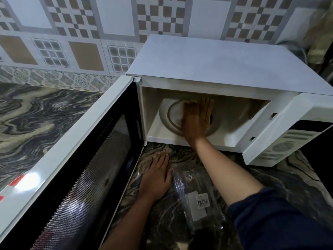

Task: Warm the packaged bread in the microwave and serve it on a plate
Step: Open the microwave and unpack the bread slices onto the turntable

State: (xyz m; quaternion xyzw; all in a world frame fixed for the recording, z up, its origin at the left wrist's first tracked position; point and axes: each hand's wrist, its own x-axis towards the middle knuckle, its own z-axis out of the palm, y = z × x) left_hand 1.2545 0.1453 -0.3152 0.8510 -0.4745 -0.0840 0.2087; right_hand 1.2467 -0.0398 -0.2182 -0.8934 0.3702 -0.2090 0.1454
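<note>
A white microwave [216, 65] stands on the marble counter with its door [75, 159] swung wide open to the left. My right hand [193, 121] reaches inside, over the glass turntable [171, 116], with brown bread slices [209, 107] under and beside its fingers. Whether the fingers grip the bread is unclear. My left hand [155, 177] lies flat on the counter in front of the microwave, fingers spread, holding nothing. An empty clear plastic bread package [196, 197] with a barcode label lies on the counter just right of that hand.
The dark swirled marble counter [45, 114] stretches to the left. A patterned tiled wall [108, 33] rises behind. The microwave's control panel [281, 147] sits at the right. No plate is in view.
</note>
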